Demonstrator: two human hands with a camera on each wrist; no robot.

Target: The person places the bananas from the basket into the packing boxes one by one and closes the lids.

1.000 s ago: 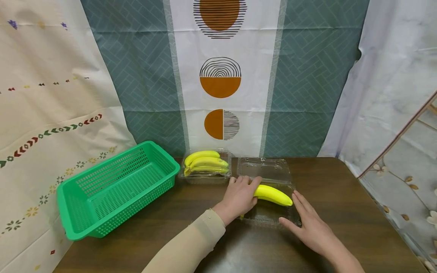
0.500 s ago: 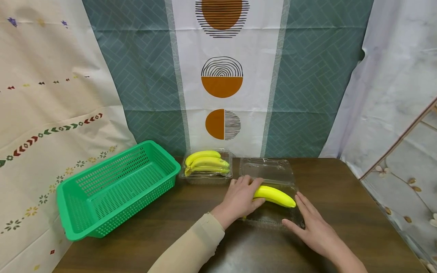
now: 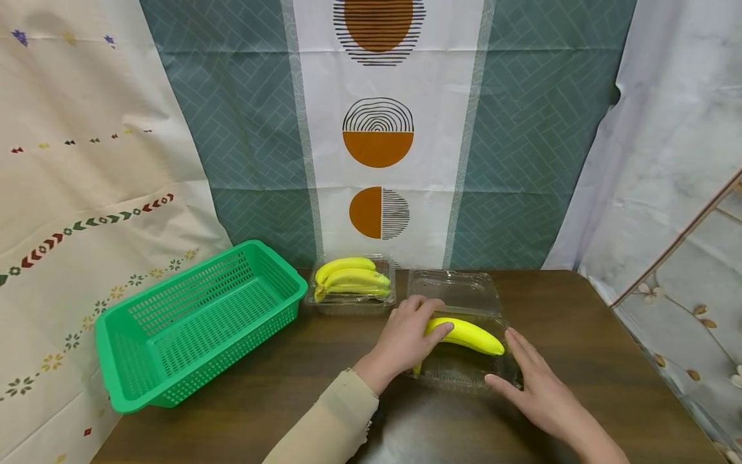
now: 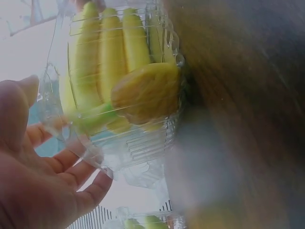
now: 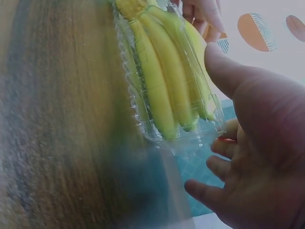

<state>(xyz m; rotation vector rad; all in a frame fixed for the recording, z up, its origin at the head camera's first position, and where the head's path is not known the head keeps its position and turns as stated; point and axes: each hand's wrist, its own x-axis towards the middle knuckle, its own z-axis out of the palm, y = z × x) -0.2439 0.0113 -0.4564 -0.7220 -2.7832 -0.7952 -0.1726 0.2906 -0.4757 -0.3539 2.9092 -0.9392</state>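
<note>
A clear plastic clamshell box (image 3: pixel 458 375) stands on the table, its lid (image 3: pixel 455 287) folded back behind it. Yellow bananas (image 3: pixel 472 338) lie in it; both wrist views show a bunch of bananas (image 5: pixel 164 78) through the ribbed wall. My left hand (image 3: pixel 404 335) lies over the left end of the box and hides the bananas there. In the left wrist view, the fingertips of that left hand (image 4: pixel 52 179) touch the box edge, thumb apart. At the right end, my right hand (image 3: pixel 542 393) has its fingers extended alongside the box, thumb spread toward the front.
Behind and to the left stands a second clear box (image 3: pixel 390 298) with bananas (image 3: pixel 353 277) in it. A green slotted basket (image 3: pixel 203 361) occupies the left of the brown table (image 3: pixel 290 386). Patterned cloths (image 3: pixel 249 116) hang behind and at both sides.
The bananas tilt slightly and shift a little right. My left hand slides a little, its thumb rising over the banana. My right hand moves slightly right and down with the box end.
</note>
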